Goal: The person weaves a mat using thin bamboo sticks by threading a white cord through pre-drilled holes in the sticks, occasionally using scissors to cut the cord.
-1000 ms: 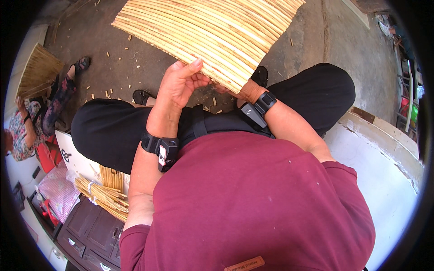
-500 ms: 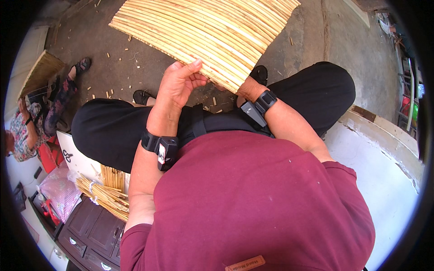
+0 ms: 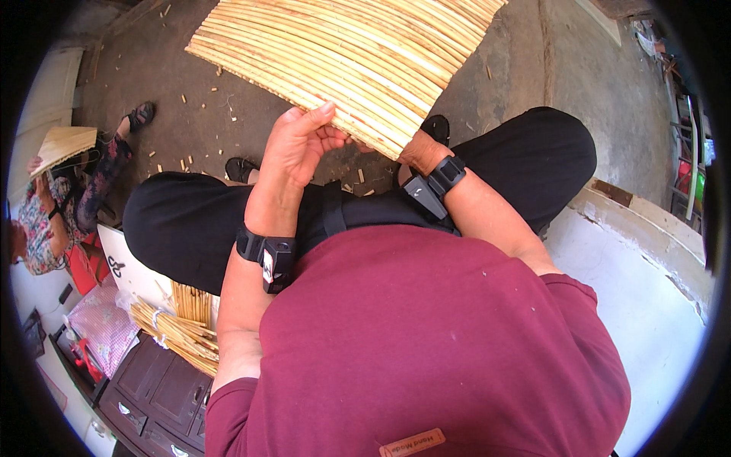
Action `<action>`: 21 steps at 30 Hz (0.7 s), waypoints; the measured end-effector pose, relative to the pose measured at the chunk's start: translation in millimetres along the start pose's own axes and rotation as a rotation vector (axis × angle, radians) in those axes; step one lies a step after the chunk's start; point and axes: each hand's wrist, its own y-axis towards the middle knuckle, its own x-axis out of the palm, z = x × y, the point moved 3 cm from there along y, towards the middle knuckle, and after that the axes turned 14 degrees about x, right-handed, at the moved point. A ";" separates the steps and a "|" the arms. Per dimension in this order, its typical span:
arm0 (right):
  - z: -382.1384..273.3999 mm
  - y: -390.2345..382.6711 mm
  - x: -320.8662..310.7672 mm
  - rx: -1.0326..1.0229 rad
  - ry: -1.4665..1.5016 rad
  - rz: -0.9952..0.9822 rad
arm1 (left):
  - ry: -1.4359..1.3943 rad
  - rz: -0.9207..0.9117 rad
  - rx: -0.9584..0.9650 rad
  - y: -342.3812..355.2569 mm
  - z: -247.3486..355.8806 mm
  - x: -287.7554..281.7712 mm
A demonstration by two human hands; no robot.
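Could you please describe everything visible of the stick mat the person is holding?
The stick mat is a panel of slender, straw-coloured sticks laid closely side by side, some with brownish streaks; they look like dried plant stalks. How they are joined is unclear. It is held above the floor, its far part cut off by the picture's top. The left hand grips its near edge, thumb on top; the right hand, largely hidden, is at its near right corner.
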 end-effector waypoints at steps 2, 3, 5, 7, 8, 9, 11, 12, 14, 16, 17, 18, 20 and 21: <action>-1.4 0.5 -0.5 -0.036 -0.002 -0.033 | -0.015 -0.014 -0.006 -0.2 2.9 2.1; -0.9 2.0 -1.3 -0.030 -0.004 -0.069 | -0.014 -0.014 -0.003 -0.6 4.8 3.0; -5.6 1.6 3.5 -0.025 -0.008 -0.108 | -0.048 -0.022 0.000 -1.5 7.6 4.6; -12.5 -2.4 15.0 0.064 0.274 -0.184 | -0.056 -0.025 0.003 -1.1 8.6 5.5; -14.3 -3.0 16.7 0.062 0.273 -0.185 | -0.064 -0.031 0.003 -1.0 9.3 6.6; -15.8 -3.6 18.1 0.053 0.275 -0.199 | -0.063 -0.032 0.004 -0.8 9.8 7.0; -19.5 -4.7 21.5 0.043 0.277 -0.215 | -0.071 -0.041 0.012 -0.4 11.0 7.5; -21.0 -5.1 23.7 0.069 0.310 -0.226 | -0.070 -0.041 0.014 -0.7 11.8 8.2; -19.1 -5.0 22.4 0.094 0.343 -0.236 | -0.065 -0.024 0.026 -1.0 13.5 10.3; -12.3 -4.8 18.5 0.073 0.273 -0.333 | -0.074 -0.020 0.026 1.3 16.7 12.6; -13.0 -4.7 19.9 0.073 0.273 -0.334 | -0.083 -0.012 0.025 2.0 17.8 12.7; -14.1 -4.0 21.3 0.076 0.307 -0.317 | -0.082 -0.012 0.026 2.3 17.6 12.9; -16.0 -4.4 23.1 0.078 0.341 -0.300 | -0.076 0.005 0.025 2.8 16.7 12.8; -17.3 -4.9 23.0 0.051 0.299 -0.268 | -0.075 0.004 0.025 3.0 17.0 12.2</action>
